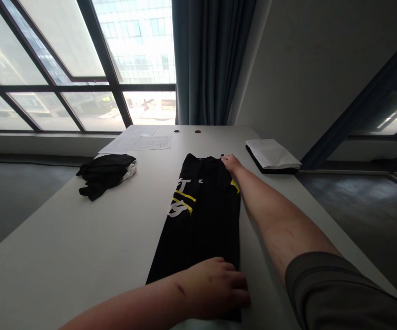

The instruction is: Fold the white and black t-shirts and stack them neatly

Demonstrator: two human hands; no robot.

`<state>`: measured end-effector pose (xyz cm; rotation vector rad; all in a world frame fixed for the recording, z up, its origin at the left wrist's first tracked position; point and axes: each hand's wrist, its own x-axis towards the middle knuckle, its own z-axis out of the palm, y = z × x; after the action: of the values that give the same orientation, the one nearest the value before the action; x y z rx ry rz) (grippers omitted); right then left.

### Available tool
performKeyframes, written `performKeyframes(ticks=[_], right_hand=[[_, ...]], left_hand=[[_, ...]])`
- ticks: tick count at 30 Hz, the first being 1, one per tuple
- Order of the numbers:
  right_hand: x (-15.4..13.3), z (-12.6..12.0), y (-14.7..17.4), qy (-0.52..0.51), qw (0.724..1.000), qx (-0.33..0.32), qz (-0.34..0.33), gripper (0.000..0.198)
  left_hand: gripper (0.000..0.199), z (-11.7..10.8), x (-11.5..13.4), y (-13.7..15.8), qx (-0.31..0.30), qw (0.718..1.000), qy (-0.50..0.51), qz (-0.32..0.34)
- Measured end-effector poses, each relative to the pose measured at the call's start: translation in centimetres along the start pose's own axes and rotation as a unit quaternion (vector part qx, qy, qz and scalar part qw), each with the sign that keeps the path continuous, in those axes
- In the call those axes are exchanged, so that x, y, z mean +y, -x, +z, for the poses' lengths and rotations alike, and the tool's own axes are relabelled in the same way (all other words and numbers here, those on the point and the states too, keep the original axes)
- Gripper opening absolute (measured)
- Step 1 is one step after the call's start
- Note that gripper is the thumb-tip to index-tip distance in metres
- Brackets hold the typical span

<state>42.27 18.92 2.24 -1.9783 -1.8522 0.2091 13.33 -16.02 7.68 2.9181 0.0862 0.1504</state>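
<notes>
A black T-shirt (215, 220) with white and yellow print lies folded lengthwise on the white table, its long sides running away from me. At its far right corner, my right hand (231, 164) is closed, the fingertips pinching the cloth. My left hand (219, 288) reaches across the near end, with its fingers curled down over the right edge of the T-shirt. The palm side of the left hand is hidden, and the forearm covers part of the lower cloth.
On the left of the white table (123, 243) lies a crumpled black garment (107, 173) with some white cloth. A folded white and black stack (272, 153) sits at the right edge. Paper sheets (140, 138) lie near the far end, beside two round holes. Windows and a blue curtain (212, 59) stand beyond.
</notes>
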Motion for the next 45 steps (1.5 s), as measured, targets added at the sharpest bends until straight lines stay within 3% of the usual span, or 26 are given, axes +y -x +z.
performKeyframes(ticks=[4, 8, 11, 15, 18, 21, 24, 28, 31, 35, 38, 41, 45], right_hand=[[-5.0, 0.4, -1.9, 0.002, 0.999, -0.028, -0.037, 0.049], [-8.8, 3.6, -1.7, 0.016, 0.996, -0.077, -0.038, 0.057], [-9.7, 6.6, -0.1, 0.039, 0.993, -0.108, -0.006, 0.063], [-9.5, 8.6, 1.4, 0.079, 0.992, -0.099, 0.022, 0.062], [-9.4, 8.2, 1.9, 0.085, 0.995, -0.045, 0.012, 0.060], [-9.4, 6.9, 3.7, 0.047, 0.996, 0.056, -0.055, 0.055], [-9.2, 5.4, 8.3, -0.033, 0.984, 0.122, -0.127, 0.047], [-8.4, 3.0, 18.7, -0.147, 0.956, 0.153, -0.203, 0.034], [-8.1, 1.1, 27.7, -0.211, 0.940, 0.043, -0.264, 0.035], [-8.8, -0.5, 37.2, -0.231, 0.927, -0.101, -0.277, 0.068], [-10.5, -0.6, 40.2, -0.213, 0.943, -0.079, -0.242, 0.072], [-11.9, -0.3, 40.3, -0.223, 0.950, -0.025, -0.214, 0.045], [-11.7, -0.6, 40.2, -0.238, 0.924, -0.065, -0.293, 0.027]], left_hand=[[0.004, 0.1, 0.4, 5.7, 0.027, 0.996, 0.040, -0.078], [0.020, 1.4, 0.5, 10.7, 0.015, 0.976, 0.084, -0.199], [0.035, 2.7, 0.5, 13.0, 0.043, 0.959, 0.114, -0.257], [0.049, 3.3, 0.1, 14.2, 0.069, 0.964, 0.122, -0.225], [0.033, 3.2, -0.2, 14.1, 0.086, 0.974, 0.086, -0.192], [0.012, 3.6, 0.1, 13.3, 0.099, 0.978, 0.021, -0.182], [0.010, 4.3, 0.6, 12.3, 0.086, 0.976, -0.018, -0.200], [0.006, 3.8, 0.6, 11.3, 0.035, 0.962, 0.037, -0.268], [0.013, 2.0, -0.1, 11.0, 0.053, 0.924, 0.126, -0.358], [0.021, -0.5, -1.2, 10.4, 0.103, 0.869, 0.194, -0.442], [0.024, -1.2, -1.3, 9.5, 0.115, 0.862, 0.198, -0.453], [0.028, -0.6, -0.8, 9.0, 0.111, 0.890, 0.177, -0.405], [0.051, 1.3, -0.1, 11.1, 0.082, 0.931, 0.108, -0.340]])
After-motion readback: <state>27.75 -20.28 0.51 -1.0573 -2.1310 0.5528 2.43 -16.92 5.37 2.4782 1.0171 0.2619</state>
